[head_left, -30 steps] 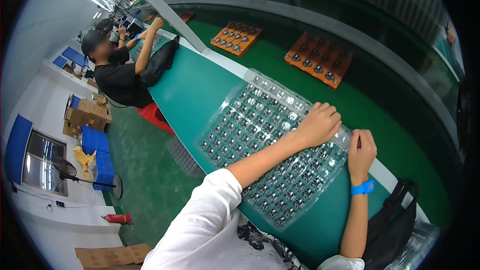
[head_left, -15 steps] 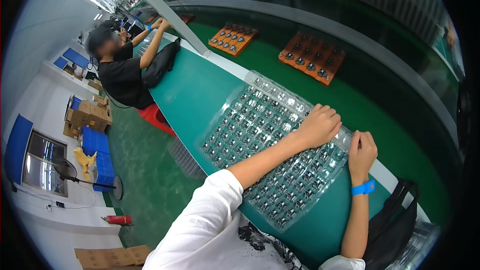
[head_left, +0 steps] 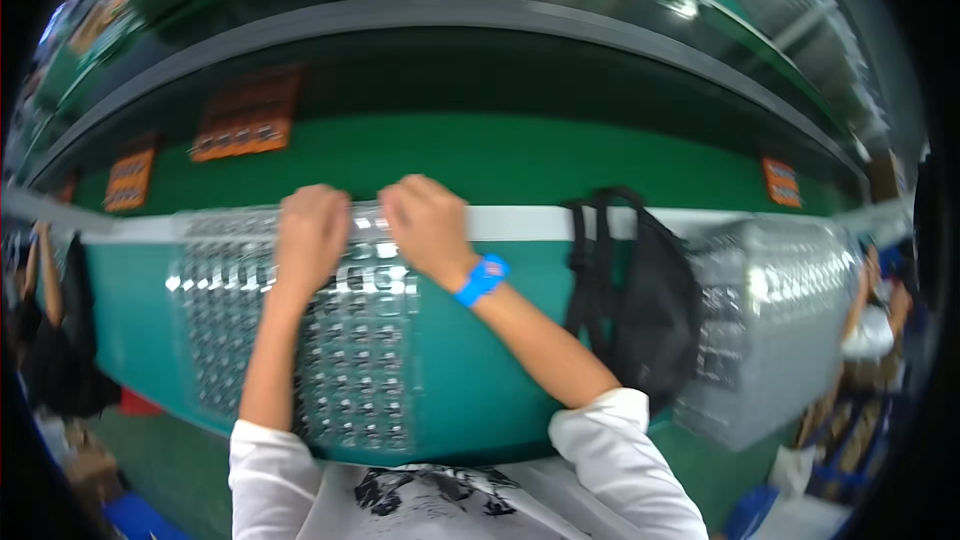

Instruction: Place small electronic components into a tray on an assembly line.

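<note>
From a distance I am watching the bare left hand [head_left: 313, 235] and bare right hand [head_left: 430, 228] resting with curled fingers at the far edge of a clear, four-sided plastic tray [head_left: 230, 228] of small dark metallic parts [head_left: 372, 380]; I cannot tell whether they are pinching it. The tray is lying on the teal-green tabletop [head_left: 500, 370], its far edge reaching the flat white strip [head_left: 525, 223]. I would be working both hands evenly, keeping the left forearm off the parts. Its columns are pointing bodyward; fisheye bending is hiding which axis is longer.
</note>
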A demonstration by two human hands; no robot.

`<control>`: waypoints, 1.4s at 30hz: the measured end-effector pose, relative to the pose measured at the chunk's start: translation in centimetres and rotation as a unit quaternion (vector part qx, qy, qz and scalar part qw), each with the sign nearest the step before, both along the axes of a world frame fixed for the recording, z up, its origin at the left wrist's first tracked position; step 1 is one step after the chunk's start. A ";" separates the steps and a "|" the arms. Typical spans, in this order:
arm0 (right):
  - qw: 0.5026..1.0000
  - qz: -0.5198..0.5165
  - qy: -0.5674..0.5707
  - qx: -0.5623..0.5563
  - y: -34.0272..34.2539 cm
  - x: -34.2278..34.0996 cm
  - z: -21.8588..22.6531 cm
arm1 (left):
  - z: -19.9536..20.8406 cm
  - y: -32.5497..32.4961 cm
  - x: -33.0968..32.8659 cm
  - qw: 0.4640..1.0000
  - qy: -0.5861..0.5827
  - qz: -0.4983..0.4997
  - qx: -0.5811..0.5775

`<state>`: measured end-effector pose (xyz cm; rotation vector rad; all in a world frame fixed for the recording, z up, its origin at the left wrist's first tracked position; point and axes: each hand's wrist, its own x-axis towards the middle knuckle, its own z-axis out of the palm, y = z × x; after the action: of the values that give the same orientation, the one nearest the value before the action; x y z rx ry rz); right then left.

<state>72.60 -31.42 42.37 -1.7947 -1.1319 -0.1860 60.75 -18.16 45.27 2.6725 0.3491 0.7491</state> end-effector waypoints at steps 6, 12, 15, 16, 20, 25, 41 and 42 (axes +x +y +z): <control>0.999 -0.032 0.007 0.001 -0.9 0.9 -0.1 | -0.1 -0.9 1.3 0.999 0.018 -0.026 -0.025; 1.000 -0.021 0.007 0.011 -0.8 1.0 -0.7 | -0.1 -1.3 1.4 0.999 0.032 -0.015 -0.030; 1.000 -0.015 0.013 -0.005 -1.0 1.0 -0.7 | -0.2 -1.5 1.6 0.999 0.042 -0.011 -0.030; 1.000 -0.013 0.014 -0.007 -0.9 1.0 -0.6 | 0.0 -1.4 1.6 0.999 0.029 -0.005 -0.019; 1.000 -0.006 0.017 -0.005 -1.0 1.0 -0.7 | -0.6 -1.5 1.2 0.999 0.023 -0.006 -0.032; 1.000 -0.001 0.015 0.012 -0.7 1.9 -0.8 | -0.6 -1.2 1.8 0.999 0.035 -0.001 -0.029; 0.999 0.002 0.014 0.032 -0.8 1.2 -0.4 | 0.1 -1.6 1.3 0.999 0.025 -0.010 -0.019; 0.999 0.003 0.015 0.033 -1.0 0.7 -0.5 | 0.2 -1.6 0.9 0.999 0.031 -0.005 -0.019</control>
<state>73.25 -32.41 41.91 -1.7306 -1.0984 -0.1896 61.68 -19.74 45.48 2.6637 0.3629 0.6526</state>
